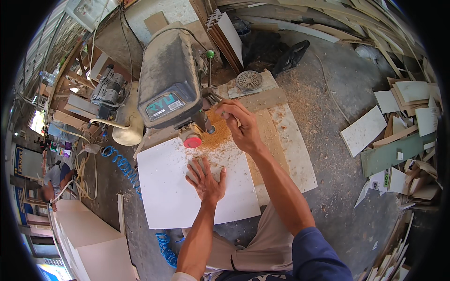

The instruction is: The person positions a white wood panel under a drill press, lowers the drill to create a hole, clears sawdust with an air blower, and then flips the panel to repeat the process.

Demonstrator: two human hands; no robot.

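Note:
A grey drill press [168, 82] stands over a white board [173, 196] that lies flat below it. My left hand [205, 178] rests palm down on the board with the fingers spread, just below a heap of sawdust [216, 136]. My right hand [240, 125] is raised beside the machine's right side, fingers closed around a feed handle of the press; a green-knobbed lever [210, 55] sticks up behind. A red round button [192, 140] sits on the front of the press head.
A blue coiled air hose [123, 165] runs left of the board. White panels [93, 243] lie at lower left, offcuts and boards [403, 131] are piled at right. A motor unit [108, 92] and a person [54, 180] are at the left.

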